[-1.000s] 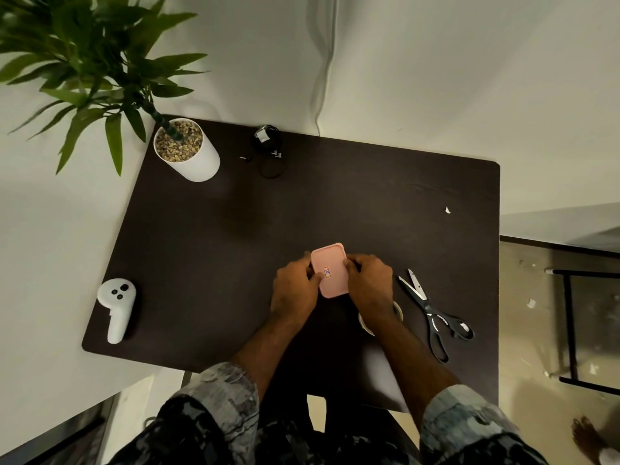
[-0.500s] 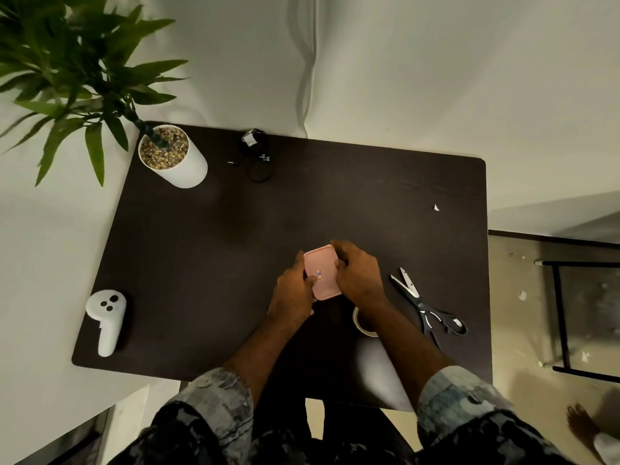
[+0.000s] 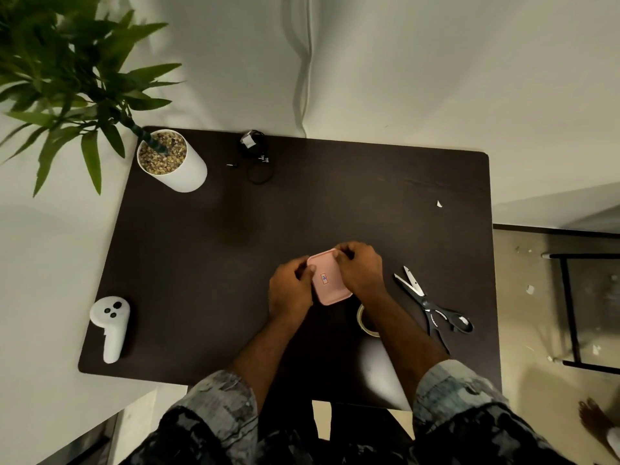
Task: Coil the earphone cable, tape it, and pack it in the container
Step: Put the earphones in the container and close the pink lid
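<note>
1. Pink, flat and rectangular, the small plastic container [image 3: 327,278] sits on the dark wooden surface [image 3: 208,263], clamped from both sides: the left hand [image 3: 291,290] grips its left edge with the thumb on the lid, and the right hand [image 3: 360,268] curls over its far right corner.
2. Black earphone cable [image 3: 256,159] lies far beyond the grip, loosely looped near the back edge and seemingly not yet packed.
3. Likely risk: if the lid pops free suddenly, the container could skid toward the near edge, which lies close behind the wrists.
4. Just right of the grip lie the black-handled steel scissors [image 3: 432,305], blades parted; a jerked elbow could strike them.
5. Under the right forearm sits the pale tape roll [image 3: 364,322], easily nudged.
6. Open room lies left of and beyond the grip; the white potted plant [image 3: 171,161] and the white controller [image 3: 112,325] stand well apart.
</note>
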The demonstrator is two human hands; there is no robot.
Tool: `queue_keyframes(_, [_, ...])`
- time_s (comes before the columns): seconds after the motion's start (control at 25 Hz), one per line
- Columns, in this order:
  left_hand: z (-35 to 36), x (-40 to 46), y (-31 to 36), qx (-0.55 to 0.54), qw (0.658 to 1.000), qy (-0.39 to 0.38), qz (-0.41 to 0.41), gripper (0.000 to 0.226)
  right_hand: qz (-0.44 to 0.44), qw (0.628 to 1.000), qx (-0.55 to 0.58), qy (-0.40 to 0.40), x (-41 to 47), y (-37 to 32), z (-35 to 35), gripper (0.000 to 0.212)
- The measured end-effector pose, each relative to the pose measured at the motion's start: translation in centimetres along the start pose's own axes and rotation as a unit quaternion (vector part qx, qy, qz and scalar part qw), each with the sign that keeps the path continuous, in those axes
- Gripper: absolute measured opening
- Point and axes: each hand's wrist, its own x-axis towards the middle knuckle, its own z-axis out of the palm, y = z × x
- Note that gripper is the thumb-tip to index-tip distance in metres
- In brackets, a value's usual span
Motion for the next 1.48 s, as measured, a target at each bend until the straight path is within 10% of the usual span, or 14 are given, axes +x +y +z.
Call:
queue_keyframes(0.44, [0.1, 1.8, 0.6, -0.140, 0.981, 0.025, -0.134, 0.014, 0.040, 0.996, 0.072, 0.022, -0.3, -0.1, 0.2, 0.017])
queue_keyframes(1.08, [-0.6, 1.6, 0.0, -0.001, 0.998, 0.061, 0.032, 0.032, 0.052, 0.998, 0.029, -0.007, -3.4, 3.7, 1.0, 0.012])
queue_keyframes(1.48, [-1.4, -1.0, -1.2, -0.191, 0.959, -0.111, -0.176, 0.030, 0.073, 0.996, 0.058, 0.012, -3.7, 3.8, 1.3, 0.012])
